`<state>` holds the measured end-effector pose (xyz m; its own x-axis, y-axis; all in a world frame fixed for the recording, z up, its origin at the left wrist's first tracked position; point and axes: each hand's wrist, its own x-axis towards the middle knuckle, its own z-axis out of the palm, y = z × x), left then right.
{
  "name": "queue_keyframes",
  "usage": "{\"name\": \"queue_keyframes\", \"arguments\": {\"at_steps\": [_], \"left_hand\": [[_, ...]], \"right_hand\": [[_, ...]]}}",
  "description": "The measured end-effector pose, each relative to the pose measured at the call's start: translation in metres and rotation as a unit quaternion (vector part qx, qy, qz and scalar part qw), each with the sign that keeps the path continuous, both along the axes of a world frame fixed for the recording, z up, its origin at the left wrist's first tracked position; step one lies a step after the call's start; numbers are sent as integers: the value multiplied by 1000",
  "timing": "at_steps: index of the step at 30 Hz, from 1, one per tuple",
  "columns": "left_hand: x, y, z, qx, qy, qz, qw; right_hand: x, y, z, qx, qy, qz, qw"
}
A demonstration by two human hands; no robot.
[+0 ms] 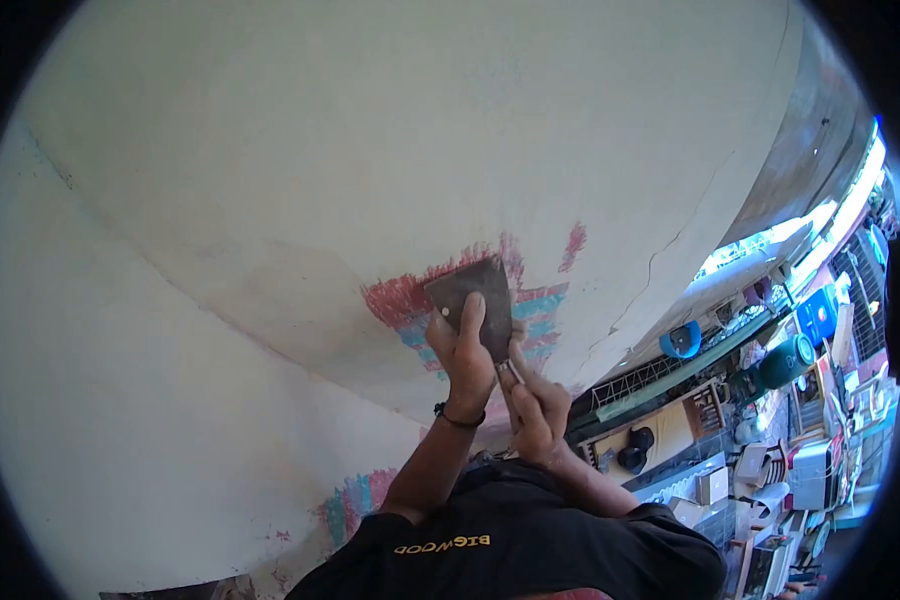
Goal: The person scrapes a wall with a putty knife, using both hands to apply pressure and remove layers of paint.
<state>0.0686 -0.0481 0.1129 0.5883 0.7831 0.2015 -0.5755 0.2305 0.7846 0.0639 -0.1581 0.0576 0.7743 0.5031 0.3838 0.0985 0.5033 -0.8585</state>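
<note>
Left hand [460, 352] and right hand [538, 418] are holding one scraper [492, 300] over red-and-blue paint [395, 300] on the wall [270, 160].
The left thumb is lying on the blade [458, 286], the right fist is wrapping the handle [508, 373]; the long axis is running up and slightly left, blade end leading.

Green cylinder [782, 366] near blue box [817, 315]; dark object [635, 452], perhaps cap, on tan surface [674, 426].
</note>
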Motion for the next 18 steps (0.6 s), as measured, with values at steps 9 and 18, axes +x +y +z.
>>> {"name": "queue_keyframes", "arguments": {"at_steps": [9, 18], "left_hand": [[1, 0, 3, 1, 0, 14, 1000], [4, 0, 11, -6, -23, 0, 1000]], "right_hand": [[-1, -1, -3, -45, -20, -15, 999], [5, -8, 12, -85, -40, -26, 995]]}}
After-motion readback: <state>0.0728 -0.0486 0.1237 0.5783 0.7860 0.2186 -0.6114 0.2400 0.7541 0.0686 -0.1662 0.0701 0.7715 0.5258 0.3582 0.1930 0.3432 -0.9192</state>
